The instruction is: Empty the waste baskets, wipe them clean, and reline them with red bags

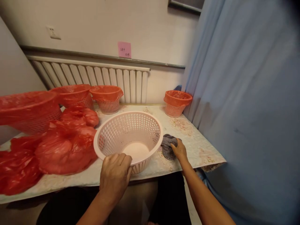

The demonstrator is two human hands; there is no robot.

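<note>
A large pale pink plastic basket (128, 127) with holes in its wall stands tilted toward me at the middle of the table, with nothing inside. My left hand (115, 172) grips its near rim, the fingers curled over the edge. Just right of the basket, my right hand (180, 150) is closed on a bunched grey cloth (168, 146) that rests on the table. The tips of the right fingers are partly hidden by the cloth.
Filled red plastic bags (67, 150) lie left of the basket. Behind them stand several baskets lined with red bags, one of them a small basket (109, 106). Another lined basket (177, 109) is at the back right. A blue curtain (246, 109) hangs along the right side.
</note>
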